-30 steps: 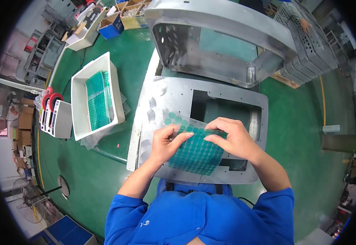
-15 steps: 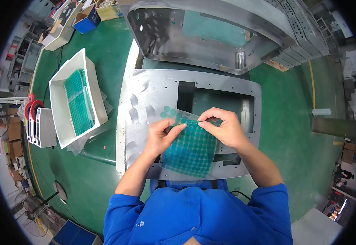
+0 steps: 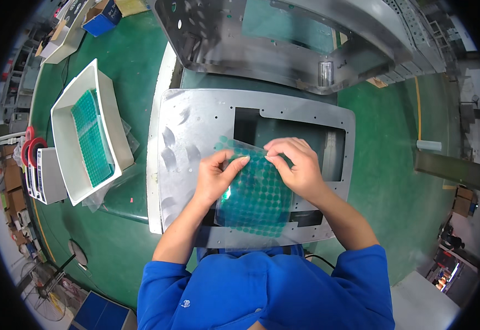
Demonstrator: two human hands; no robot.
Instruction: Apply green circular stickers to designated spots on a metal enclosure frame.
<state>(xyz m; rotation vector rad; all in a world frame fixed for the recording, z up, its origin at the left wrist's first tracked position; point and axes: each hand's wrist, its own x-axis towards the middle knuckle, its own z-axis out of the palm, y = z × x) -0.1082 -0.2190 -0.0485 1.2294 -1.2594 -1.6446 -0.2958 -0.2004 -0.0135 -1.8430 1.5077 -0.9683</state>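
A clear sheet of round green stickers (image 3: pixel 256 201) hangs tilted between my hands, over the lower part of a grey metal panel (image 3: pixel 190 113). My left hand (image 3: pixel 216 175) pinches its upper left part between thumb and fingers. At the upper right edge, the thumb and fingertips of my right hand (image 3: pixel 299 168) are pressed together on the sheet. Whether they also hold a single sticker is too small to tell. The panel is flat, with a large rectangular cutout, small holes along its rim and raised louvres on the left.
Beyond the panel stands a deep metal housing (image 3: pixel 207 55). A white tub (image 3: pixel 122 148) with more green sticker sheets (image 3: pixel 91 137) sits to the left. Beside it are red-handled scissors (image 3: pixel 34 148) and a white box (image 3: pixel 51 175). A blue box (image 3: pixel 101 19) lies farther back.
The sheet's upper part, bent before, now lies flatter, and its dot rows run on up past my fingers. Both hands keep their pinch, slightly farther up. The whole view has shifted a little.
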